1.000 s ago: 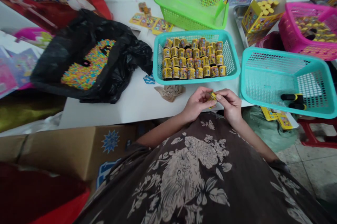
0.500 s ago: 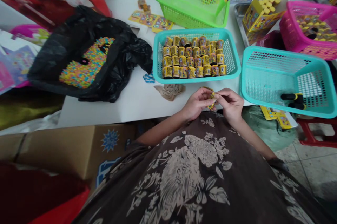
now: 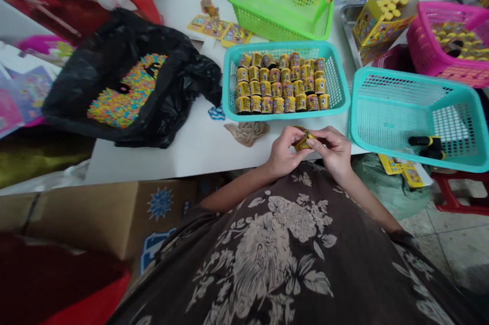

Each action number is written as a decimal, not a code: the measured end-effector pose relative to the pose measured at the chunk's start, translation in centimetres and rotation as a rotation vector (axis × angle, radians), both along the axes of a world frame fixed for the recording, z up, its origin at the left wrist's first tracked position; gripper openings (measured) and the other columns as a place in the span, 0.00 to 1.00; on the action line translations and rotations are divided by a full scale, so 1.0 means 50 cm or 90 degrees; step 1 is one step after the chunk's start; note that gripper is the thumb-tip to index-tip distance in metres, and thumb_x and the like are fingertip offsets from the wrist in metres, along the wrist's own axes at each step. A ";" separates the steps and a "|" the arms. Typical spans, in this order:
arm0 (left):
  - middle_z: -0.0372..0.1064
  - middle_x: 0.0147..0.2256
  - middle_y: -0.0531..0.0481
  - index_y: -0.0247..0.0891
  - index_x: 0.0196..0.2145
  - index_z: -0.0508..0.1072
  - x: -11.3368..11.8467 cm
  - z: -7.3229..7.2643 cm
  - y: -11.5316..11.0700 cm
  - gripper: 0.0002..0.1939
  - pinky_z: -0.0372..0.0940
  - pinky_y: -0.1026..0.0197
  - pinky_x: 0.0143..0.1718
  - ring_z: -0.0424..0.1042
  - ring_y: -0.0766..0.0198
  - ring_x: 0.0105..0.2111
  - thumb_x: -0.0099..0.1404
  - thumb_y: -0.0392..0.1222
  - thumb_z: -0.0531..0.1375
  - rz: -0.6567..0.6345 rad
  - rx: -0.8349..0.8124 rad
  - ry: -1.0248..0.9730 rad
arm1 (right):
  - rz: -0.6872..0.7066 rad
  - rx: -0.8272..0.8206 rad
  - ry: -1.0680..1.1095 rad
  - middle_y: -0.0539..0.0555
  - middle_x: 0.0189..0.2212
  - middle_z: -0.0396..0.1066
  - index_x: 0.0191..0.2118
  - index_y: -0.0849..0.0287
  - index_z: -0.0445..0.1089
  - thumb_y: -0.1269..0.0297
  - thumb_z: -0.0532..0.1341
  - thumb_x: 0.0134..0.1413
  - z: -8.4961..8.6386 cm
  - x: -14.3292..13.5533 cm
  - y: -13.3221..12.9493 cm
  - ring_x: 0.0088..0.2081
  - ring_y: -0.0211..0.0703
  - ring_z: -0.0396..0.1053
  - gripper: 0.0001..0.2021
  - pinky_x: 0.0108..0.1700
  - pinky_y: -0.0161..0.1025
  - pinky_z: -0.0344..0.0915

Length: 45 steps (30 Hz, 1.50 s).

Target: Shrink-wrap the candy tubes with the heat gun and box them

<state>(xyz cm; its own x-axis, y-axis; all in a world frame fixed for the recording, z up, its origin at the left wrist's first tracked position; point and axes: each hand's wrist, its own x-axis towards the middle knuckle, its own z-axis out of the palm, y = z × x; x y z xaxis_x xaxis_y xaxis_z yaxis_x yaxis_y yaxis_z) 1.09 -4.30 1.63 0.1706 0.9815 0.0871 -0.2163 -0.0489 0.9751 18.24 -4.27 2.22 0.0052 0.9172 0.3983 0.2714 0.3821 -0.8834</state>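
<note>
Between both hands, at the table's front edge, is a small yellow printed piece, which looks like a label or wrapper; my fingers cover much of it. My left hand pinches its left side between thumb and fingers. On the other side, my right hand is closed on it, thumb across the front. Just beyond lies a turquoise basket with rows of small yellow printed tubs. A crumpled brown cloth rests left of my hands.
A second turquoise basket at right holds a few black-and-yellow pieces. Behind stand a green basket and a pink basket. At left, a black plastic bag contains colourful beads. A cardboard box stands below the table.
The yellow piece has turned in my fingers and now shows a broader side. My left hand has shifted slightly right; both hands stay close together.
</note>
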 end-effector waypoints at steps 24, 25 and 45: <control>0.79 0.34 0.47 0.38 0.39 0.79 0.001 -0.020 0.041 0.21 0.71 0.58 0.37 0.78 0.60 0.33 0.66 0.60 0.72 -0.265 -0.413 -0.284 | 0.008 0.172 -0.110 0.54 0.42 0.81 0.52 0.45 0.81 0.53 0.72 0.63 0.000 0.013 -0.005 0.43 0.53 0.77 0.14 0.48 0.55 0.75; 0.79 0.35 0.47 0.38 0.38 0.79 0.001 -0.018 0.043 0.19 0.72 0.58 0.38 0.78 0.60 0.33 0.65 0.58 0.73 -0.255 -0.406 -0.302 | 0.015 0.201 -0.139 0.54 0.43 0.82 0.53 0.45 0.80 0.54 0.72 0.63 0.001 0.014 -0.006 0.44 0.54 0.77 0.14 0.49 0.56 0.75; 0.80 0.40 0.46 0.39 0.41 0.82 0.018 -0.008 0.049 0.08 0.74 0.55 0.46 0.79 0.59 0.41 0.67 0.44 0.71 -0.181 -0.446 -0.360 | -0.061 0.288 -0.235 0.58 0.46 0.79 0.63 0.47 0.76 0.59 0.68 0.69 -0.036 0.021 -0.014 0.45 0.53 0.76 0.20 0.46 0.53 0.77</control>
